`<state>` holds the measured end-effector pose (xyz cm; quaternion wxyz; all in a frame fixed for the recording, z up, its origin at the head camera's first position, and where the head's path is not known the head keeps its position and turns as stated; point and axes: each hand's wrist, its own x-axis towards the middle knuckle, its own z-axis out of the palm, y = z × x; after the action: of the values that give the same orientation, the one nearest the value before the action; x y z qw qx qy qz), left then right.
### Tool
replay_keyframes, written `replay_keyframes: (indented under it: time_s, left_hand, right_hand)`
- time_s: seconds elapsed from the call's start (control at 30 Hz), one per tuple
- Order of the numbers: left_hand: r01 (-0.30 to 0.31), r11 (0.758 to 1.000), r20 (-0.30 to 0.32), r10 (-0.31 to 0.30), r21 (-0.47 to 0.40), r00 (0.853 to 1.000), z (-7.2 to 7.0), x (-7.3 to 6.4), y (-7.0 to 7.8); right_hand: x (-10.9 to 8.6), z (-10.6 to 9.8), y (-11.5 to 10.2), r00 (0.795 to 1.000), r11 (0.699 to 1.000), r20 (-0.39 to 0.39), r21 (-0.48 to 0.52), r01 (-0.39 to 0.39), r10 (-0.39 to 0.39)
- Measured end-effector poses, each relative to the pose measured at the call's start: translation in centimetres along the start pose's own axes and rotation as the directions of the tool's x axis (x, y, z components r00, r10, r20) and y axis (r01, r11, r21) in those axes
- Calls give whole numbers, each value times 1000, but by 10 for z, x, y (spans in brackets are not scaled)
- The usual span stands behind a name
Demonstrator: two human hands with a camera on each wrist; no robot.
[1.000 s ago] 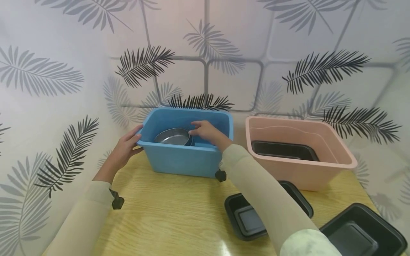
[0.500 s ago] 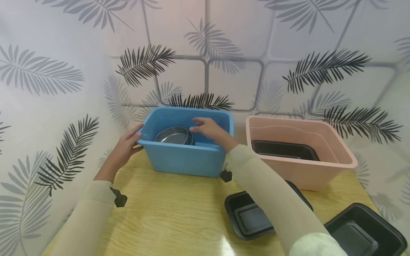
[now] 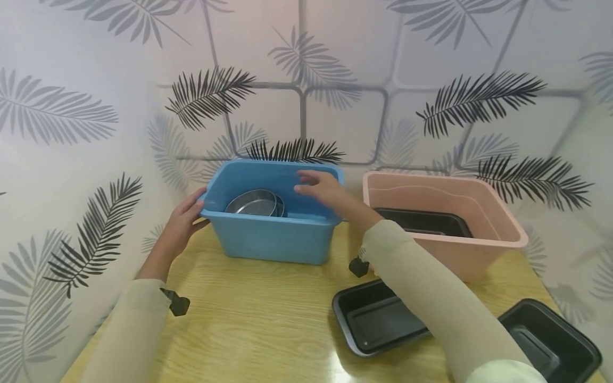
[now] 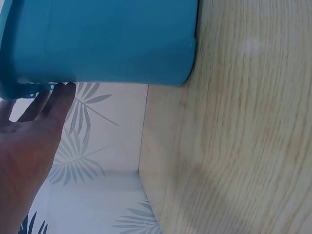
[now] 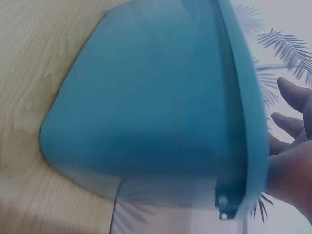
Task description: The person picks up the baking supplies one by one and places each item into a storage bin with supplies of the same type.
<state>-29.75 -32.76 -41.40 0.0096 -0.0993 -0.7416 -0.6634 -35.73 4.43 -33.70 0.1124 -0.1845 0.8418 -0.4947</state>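
Blue bin [image 3: 273,239] sits mid-frame, left hand [image 3: 182,223] relaxed and touching its left end, round metal pans [image 3: 256,205] inside, right hand [image 3: 328,190] loosely spread over its right side. Hands are well apart. Pink bin [image 3: 471,256] at right holds a black pan [image 3: 431,223].

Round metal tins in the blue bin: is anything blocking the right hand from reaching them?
Nothing visible is. The right hand is above the blue bin, toward its right end; only bare bin interior shows between its fingertips and the round metal tins.
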Motion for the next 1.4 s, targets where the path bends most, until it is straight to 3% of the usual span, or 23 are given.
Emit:
replay_keyframes:
  time_s: [0.2, 0.5, 0.87, 1.03, 1.23, 1.4]
  left_hand:
    - [-67, 997, -21, 67, 29, 998, 3, -13, -3]
    - [-141, 990, -38, 141, 6, 989, 8, -46, -9]
    - [-217, 975, -51, 214, -53, 976, 30, -77, -8]
    - [-221, 975, -19, 221, -17, 975, 51, -90, -4]
    - [-177, 984, 40, 176, 11, 984, 90, -101, -4]
    - [-124, 992, 90, 124, -8, 988, 124, -110, -3]
  right_hand:
    - [-25, -26, 7, 999, 999, -16, 9, 34, -34]
    - [-72, -56, 22, 996, 997, -34, 10, 80, -79]
    - [-129, -88, 38, 990, 997, -128, 51, 58, -51]
    - [-154, -109, 44, 983, 999, -180, -24, 42, -46]
    - [-188, -143, 60, 972, 987, -233, -158, -24, -14]
    - [-208, -171, 80, 965, 989, -263, -143, -34, -5]
